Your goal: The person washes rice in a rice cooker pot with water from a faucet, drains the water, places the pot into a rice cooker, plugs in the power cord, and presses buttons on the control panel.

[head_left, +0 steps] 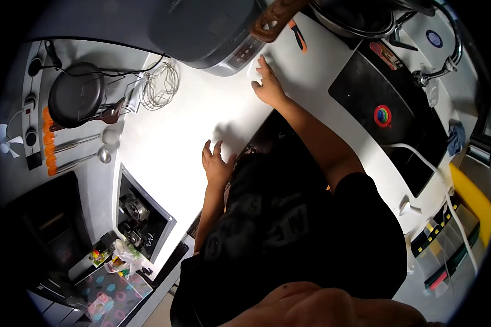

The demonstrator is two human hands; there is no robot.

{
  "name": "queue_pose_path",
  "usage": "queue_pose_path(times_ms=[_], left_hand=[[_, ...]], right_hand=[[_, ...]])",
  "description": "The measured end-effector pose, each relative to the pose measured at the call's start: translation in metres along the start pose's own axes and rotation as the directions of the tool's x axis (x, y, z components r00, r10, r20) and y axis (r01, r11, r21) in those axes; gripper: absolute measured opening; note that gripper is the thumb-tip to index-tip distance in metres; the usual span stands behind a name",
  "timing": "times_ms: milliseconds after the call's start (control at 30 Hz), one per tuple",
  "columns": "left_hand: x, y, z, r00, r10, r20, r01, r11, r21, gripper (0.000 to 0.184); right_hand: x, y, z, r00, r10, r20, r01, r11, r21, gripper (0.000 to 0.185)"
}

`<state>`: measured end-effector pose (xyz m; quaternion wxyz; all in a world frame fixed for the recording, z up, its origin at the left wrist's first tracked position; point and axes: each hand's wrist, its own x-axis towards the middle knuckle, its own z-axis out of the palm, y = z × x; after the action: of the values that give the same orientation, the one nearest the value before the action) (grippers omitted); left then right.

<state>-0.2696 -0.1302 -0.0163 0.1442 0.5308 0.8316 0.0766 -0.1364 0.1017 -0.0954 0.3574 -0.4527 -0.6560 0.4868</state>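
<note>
My left hand (217,166) hovers over or rests at the front of the white countertop (169,136), its fingers spread and nothing in them. Farther forward, my right hand (268,87) is stretched out beside the front of a dark grey rice cooker (207,35). Its fingers are apart and hold nothing that I can see; whether they touch the cooker is unclear. Past that hand lie an orange-and-black handled tool (298,37) and a brown wooden handle (278,19) that overlaps the cooker's edge.
A wire rack (159,86) stands at the left back. A frying pan (76,95) and ladles (104,155) hang on the left wall. Lower left is a gas stove (136,210). At right are a black sink cover (360,87), a faucet (450,64) and a metal pot (357,27).
</note>
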Motion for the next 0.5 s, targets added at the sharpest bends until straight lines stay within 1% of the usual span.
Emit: queue_pose_path(times_ms=[67,100,133,200,267,333,367,400,500], left_hand=[[-0.003,0.002,0.006,1.0,-0.013,0.007,0.013,1.0,0.011,0.056],[-0.004,0.002,0.008,0.999,-0.025,0.02,0.024,0.999,0.046,0.056],[-0.005,0.0,0.011,1.0,-0.022,0.007,0.022,0.997,0.068,0.055],[-0.005,-0.005,0.013,1.0,-0.014,-0.027,0.017,0.995,0.099,0.055],[-0.004,-0.009,0.011,0.999,-0.01,-0.052,0.015,0.995,0.096,0.055],[-0.004,-0.013,0.01,0.997,0.002,-0.082,0.005,0.997,0.08,0.054],[-0.004,-0.013,0.008,0.996,-0.016,-0.084,0.023,0.997,0.075,0.053],[-0.003,-0.017,0.009,0.996,-0.015,-0.091,0.023,0.996,0.088,0.053],[-0.001,-0.02,0.009,0.993,-0.05,-0.104,0.059,0.994,0.088,0.051]], right_hand=[[0.0,-0.005,-0.002,1.0,0.028,0.009,-0.028,0.999,-0.018,0.082],[0.001,-0.006,-0.003,0.999,0.036,0.016,-0.036,0.999,-0.027,0.083],[0.003,-0.006,-0.002,0.999,0.032,0.018,-0.031,0.999,-0.03,0.083],[0.008,0.004,0.002,0.999,-0.026,-0.018,0.025,0.997,-0.074,0.083],[0.014,0.006,0.002,0.996,-0.076,-0.05,0.071,0.993,-0.094,0.082],[0.017,0.005,-0.001,0.998,-0.057,-0.017,0.055,0.996,-0.073,0.081],[0.017,0.002,-0.003,0.999,-0.048,0.001,0.048,0.997,-0.065,0.08],[0.017,-0.002,-0.005,0.999,-0.032,0.017,0.034,0.995,-0.091,0.08],[0.017,0.0,-0.004,0.999,-0.042,0.013,0.043,0.995,-0.089,0.079]])
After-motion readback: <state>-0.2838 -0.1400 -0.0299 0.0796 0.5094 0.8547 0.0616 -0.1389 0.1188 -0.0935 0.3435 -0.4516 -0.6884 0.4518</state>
